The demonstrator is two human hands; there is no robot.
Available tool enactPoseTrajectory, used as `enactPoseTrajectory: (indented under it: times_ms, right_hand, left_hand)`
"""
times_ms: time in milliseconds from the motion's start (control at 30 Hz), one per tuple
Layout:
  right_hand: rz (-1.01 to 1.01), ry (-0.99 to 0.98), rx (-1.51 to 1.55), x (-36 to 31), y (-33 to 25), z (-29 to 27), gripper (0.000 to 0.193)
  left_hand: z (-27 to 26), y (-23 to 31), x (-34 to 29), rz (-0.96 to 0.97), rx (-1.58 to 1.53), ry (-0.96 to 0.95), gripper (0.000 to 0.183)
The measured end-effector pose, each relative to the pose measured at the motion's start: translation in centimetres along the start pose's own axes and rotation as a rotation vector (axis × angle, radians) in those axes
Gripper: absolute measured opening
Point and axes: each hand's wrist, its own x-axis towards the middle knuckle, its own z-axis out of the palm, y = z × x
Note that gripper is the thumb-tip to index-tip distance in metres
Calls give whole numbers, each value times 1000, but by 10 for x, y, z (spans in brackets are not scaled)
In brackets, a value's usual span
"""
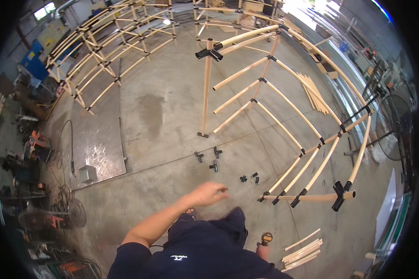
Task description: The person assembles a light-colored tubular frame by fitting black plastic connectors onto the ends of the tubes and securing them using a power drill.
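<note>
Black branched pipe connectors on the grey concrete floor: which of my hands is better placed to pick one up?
Probably your left: the left hand appears empty and is nearer the connectors, while the right hand is farther back, gripping a yellow-and-black handheld tool.

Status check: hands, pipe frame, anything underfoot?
Left hand loosely curled; right hand gripping yellow-and-black power tool. Tan pipe frame standing, some pipe ends unjoined. Loose black pipe connectors on floor ahead.
</note>
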Motion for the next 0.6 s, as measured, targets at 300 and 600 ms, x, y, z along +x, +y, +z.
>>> enactPoseTrajectory:
  times_ms: [300, 600]
  right_hand:
    - [40, -226, 149, -62, -194, 194, 19]
    - [-288, -225, -35, -78, -490, 294, 32]
  left_hand:
    - [-249, -78, 74, -68, -342, 450, 31]
    - [-449, -133, 213, -2, -492, 407, 30]
